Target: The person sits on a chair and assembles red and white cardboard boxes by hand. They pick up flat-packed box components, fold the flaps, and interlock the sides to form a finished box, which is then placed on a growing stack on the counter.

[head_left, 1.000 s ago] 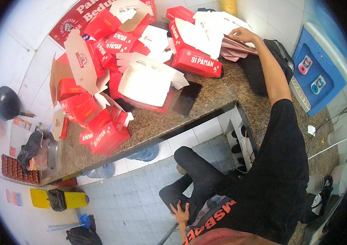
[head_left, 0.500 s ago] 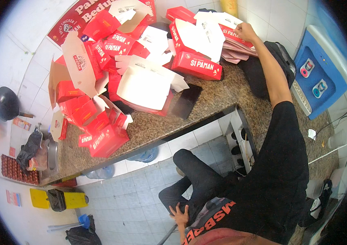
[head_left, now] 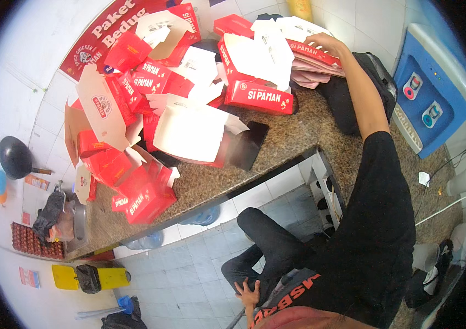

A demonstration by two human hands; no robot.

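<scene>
My right hand (head_left: 326, 44) reaches to the far right of the counter, its fingers bent over the edge of the top red-and-white flattened food box (head_left: 311, 50). That box lies on a stack of folded cartons (head_left: 312, 77). Down by my body, my left hand (head_left: 248, 294) rests on my dark trouser leg with its fingers spread, holding nothing. Left of the stack stand opened red boxes with white insides, among them a long red box (head_left: 259, 97) and a wide white-lidded one (head_left: 190, 131). More red boxes (head_left: 145, 197) are heaped toward the left.
A dark phone-like slab (head_left: 250, 145) lies on the speckled stone counter (head_left: 287, 129). Behind my right forearm is a black bag (head_left: 348, 104), with a blue-and-white water dispenser (head_left: 433, 93) to its right. An open gap with shelves cuts into the counter's near edge.
The whole view has shifted slightly. My right hand's fingers have moved a little left along the top flattened box. My left hand stays on my leg.
</scene>
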